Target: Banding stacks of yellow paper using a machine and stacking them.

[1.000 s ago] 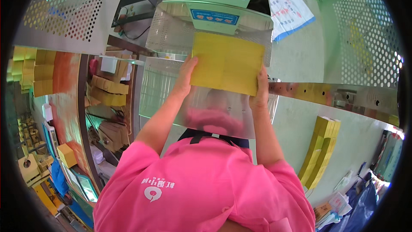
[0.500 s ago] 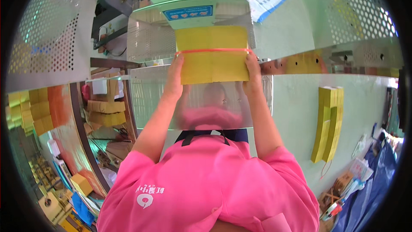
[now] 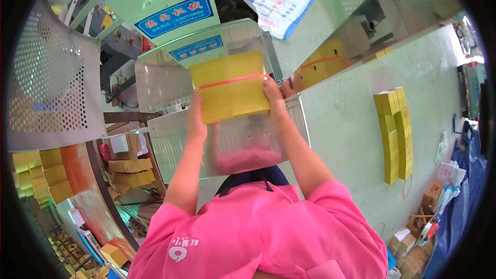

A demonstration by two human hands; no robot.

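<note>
Between my two hands is a thick yellow paper bundle point(image 3: 232, 98) with a red band point(image 3: 231, 81) running across it. My left hand point(image 3: 197, 116) grips its left side, the thumb along the edge near the band. On the opposite side my right hand point(image 3: 273, 95) is closed on it the same way. The bundle is held over a shiny metal tray point(image 3: 170, 129), slightly tilted, its right side higher in the picture. Its underside and most of my fingers are hidden.
A green machine panel with a blue label plate point(image 3: 175, 16) rises ahead. Perforated metal guards point(image 3: 57, 77) stand at left and upper right. Stacked yellow bundles point(image 3: 395, 134) lie on the floor at right, and a white sack point(image 3: 283, 5) lies beyond. Cartons and blue sheeting point(image 3: 454, 201) are at lower right.
The view has turned and shifted, so the machine appears tilted. The bundle, still in both hands, now sits further left and a little lower in the picture.
</note>
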